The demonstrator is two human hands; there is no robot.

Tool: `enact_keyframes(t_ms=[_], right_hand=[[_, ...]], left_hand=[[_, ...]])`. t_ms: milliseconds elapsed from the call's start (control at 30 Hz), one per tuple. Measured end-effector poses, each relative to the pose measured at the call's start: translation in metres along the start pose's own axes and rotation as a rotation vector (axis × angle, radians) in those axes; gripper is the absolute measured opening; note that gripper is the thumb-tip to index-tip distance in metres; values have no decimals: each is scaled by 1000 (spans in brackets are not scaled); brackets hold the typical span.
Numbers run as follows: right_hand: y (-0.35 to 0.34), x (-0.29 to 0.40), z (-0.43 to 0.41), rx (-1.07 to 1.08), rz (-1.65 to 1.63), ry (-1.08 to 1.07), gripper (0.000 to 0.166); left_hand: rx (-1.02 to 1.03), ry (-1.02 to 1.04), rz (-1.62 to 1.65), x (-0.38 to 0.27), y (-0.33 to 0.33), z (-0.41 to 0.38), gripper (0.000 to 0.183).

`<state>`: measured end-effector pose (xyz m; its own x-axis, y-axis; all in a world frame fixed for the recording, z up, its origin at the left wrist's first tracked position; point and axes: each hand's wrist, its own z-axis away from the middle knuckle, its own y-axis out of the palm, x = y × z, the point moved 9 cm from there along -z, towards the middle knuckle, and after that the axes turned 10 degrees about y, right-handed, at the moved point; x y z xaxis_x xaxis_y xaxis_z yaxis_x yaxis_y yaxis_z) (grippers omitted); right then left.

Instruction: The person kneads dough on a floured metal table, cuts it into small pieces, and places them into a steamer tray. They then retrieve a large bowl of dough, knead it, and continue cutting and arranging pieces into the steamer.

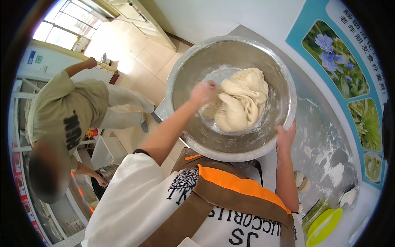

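A large stainless steel bowl point(231, 156) stands before me, its inner wall smeared with flour and dough. Inside lies a big folded lump of pale dough point(242, 98), smooth on top and rough along its left side. My left hand point(204, 92) is over the bowl at the left edge of the dough, blurred by motion, with its fingers curled. Whether it touches the dough or has anything in it is unclear. At the bowl's lower right rim, my right hand point(285, 136) grips the metal, thumb on the edge and fingers mostly hidden outside.
Flour dusts the metal worktop point(321, 148) on the right. Small pale pieces point(301, 182) and a yellow-green plastic bowl point(324, 227) lie near its front. A wall poster point(336, 68) borders it. Another person point(71, 102) stands at left by shelving point(74, 216); an open door point(151, 23) is behind.
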<state>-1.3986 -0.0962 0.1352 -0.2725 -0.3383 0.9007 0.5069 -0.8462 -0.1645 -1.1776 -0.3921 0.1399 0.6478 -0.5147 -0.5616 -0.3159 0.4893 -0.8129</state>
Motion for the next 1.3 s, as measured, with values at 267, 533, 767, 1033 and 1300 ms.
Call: enact_keyframes(t_ms=[267,533,767,1033,1300], right_hand=[[-3,-9,-1,19,-16,58,79],[-5,-18,-3,-93,85,29,77],[-1,0,4,-24,37,-11,67],[-6,0,2,-53,16,-11,54],[1,7,5,-37,73,-70,49]], left_hand=[[90,137,-393,46,43,-15,28],[259,-280,106,30,108,42,31],[292,-445,1277,-86,110,25,27],[337,-139,-31,-45,-21,-28,60],[277,-61,538,-22,113,-153,83]])
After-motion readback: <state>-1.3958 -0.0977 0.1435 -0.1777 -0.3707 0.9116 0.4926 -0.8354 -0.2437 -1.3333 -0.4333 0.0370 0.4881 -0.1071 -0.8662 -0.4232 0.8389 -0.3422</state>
